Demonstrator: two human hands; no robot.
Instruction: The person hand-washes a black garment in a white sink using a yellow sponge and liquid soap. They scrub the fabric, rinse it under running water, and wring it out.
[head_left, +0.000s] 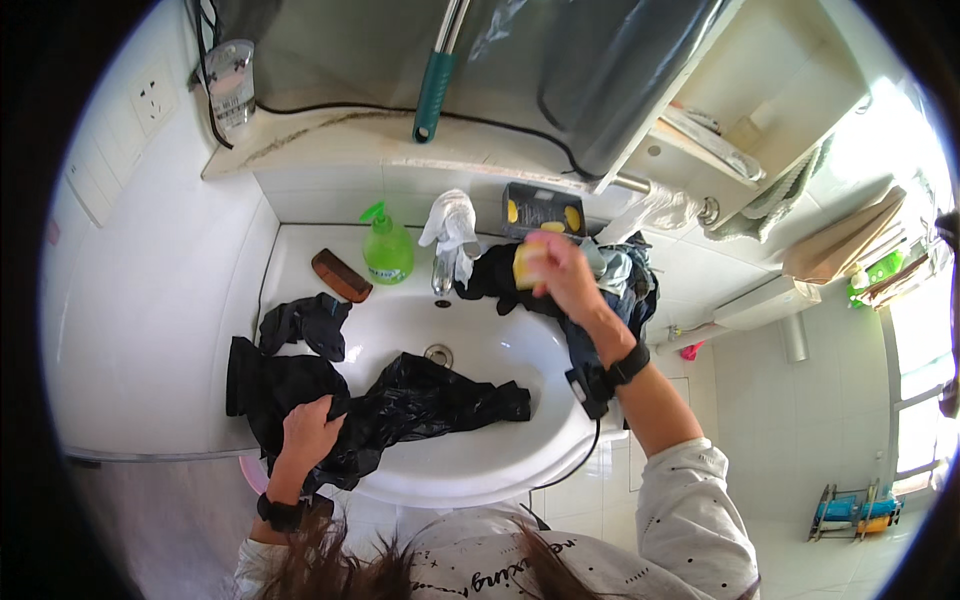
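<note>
My left hand (311, 431) grips a fold of a black garment (435, 397), which lies from the left counter across the front of the white washbasin (517, 345). Held up over the basin's back right side, my right hand (561, 274) grasps a yellow block (529, 265), perhaps a bar of soap. Beneath and beside it, black cloth (491, 277) and a heap of dark and pale clothes (626, 277) rest on the right of the counter. A smaller black cloth (304, 326) lies at the basin's left edge.
Behind the basin stand a green pump bottle (388, 247), a faucet (442, 274) draped with white cloth (451, 217) and a dark box (544, 208) with yellow pieces. A brown comb (341, 275) lies at the left. Above, a teal handle (433, 94) overhangs the shelf (322, 139).
</note>
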